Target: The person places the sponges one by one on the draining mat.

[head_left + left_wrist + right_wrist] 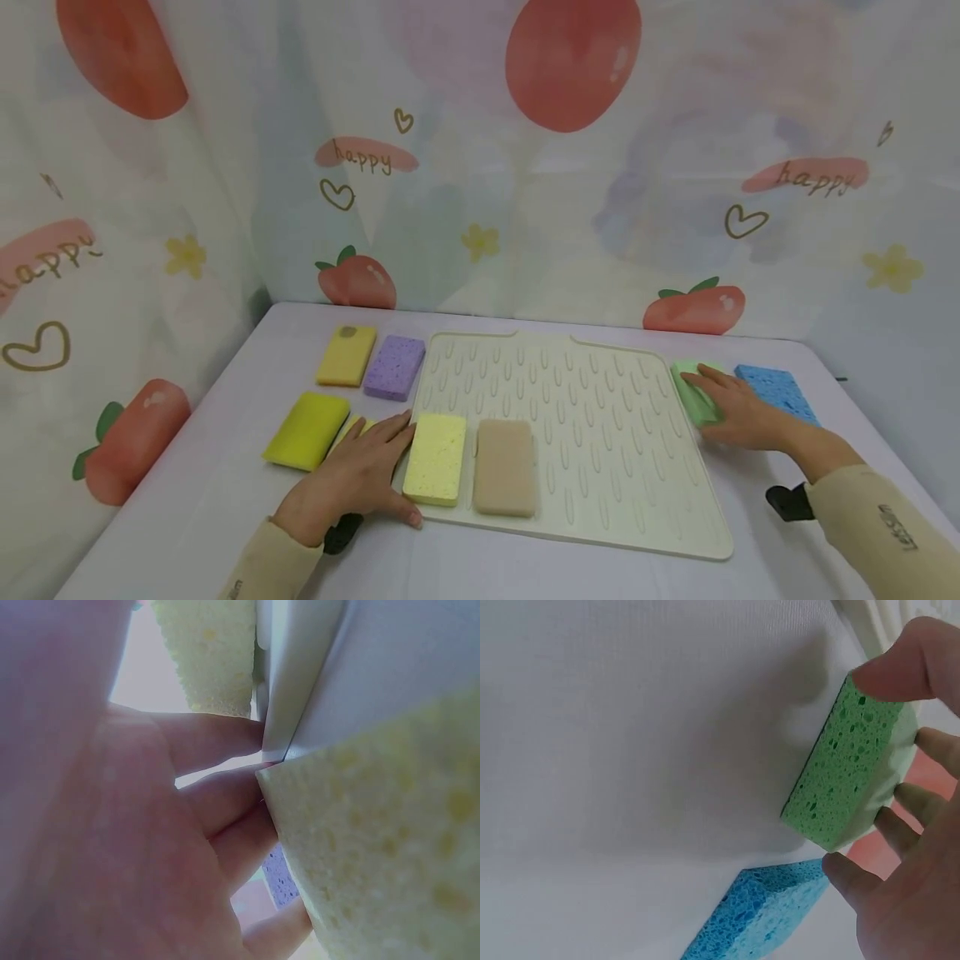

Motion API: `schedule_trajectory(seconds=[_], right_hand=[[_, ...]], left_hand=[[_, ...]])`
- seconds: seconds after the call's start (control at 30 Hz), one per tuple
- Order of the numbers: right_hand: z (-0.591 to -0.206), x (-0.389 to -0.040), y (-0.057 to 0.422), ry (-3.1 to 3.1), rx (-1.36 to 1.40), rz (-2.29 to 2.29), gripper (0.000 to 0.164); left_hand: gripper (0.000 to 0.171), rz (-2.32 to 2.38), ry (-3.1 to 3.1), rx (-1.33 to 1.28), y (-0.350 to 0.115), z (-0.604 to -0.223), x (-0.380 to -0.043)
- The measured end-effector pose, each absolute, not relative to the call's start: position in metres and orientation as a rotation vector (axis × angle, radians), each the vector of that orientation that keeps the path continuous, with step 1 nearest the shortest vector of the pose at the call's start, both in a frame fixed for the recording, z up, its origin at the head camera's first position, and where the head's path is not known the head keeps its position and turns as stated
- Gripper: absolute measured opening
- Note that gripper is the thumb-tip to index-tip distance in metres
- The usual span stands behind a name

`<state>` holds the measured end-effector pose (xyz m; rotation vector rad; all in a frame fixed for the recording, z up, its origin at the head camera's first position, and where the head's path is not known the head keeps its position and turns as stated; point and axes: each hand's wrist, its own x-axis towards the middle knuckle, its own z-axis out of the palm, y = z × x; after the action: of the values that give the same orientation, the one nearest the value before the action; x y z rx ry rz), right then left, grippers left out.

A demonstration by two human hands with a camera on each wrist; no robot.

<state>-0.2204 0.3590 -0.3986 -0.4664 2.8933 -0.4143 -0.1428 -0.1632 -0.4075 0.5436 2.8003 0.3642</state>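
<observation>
My left hand [356, 471] is spread palm down over a mostly hidden yellow sponge [356, 429] on the table; its speckled side [390, 832] looms large in the left wrist view, fingertips right at its upper edge. Beside that hand, a pale yellow sponge [435, 460] lies on the mat's left edge. The thumb of my right hand [738, 410] bends over one end of a green sponge [847, 754], the other fingers spread along its top. That sponge sits at the right edge of the cream ridged mat [622, 467].
A beige sponge [505, 467] lies on the mat. Left of the mat are a bright yellow sponge [307, 431], a golden yellow one [347, 356] and a purple one [394, 367]. Near my right hand lies a blue sponge [776, 392]. A printed curtain [480, 183] stands behind the table.
</observation>
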Motion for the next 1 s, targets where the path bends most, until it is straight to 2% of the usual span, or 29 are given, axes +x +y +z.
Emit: schedule_trajectory(seconds=[0.4,1.0], right_hand=[[-0.397,-0.239,0.358,2.911,-0.436,-0.159,0.087],[-0.389,-0.252,0.35,2.851,-0.401,-0.048,0.099]], left_hand=[[0.128,0.37,2.803,0.548,-0.164,-0.409,-0.143],[0.127,0.379,2.813,0.547,-0.164,-0.409,-0.143]])
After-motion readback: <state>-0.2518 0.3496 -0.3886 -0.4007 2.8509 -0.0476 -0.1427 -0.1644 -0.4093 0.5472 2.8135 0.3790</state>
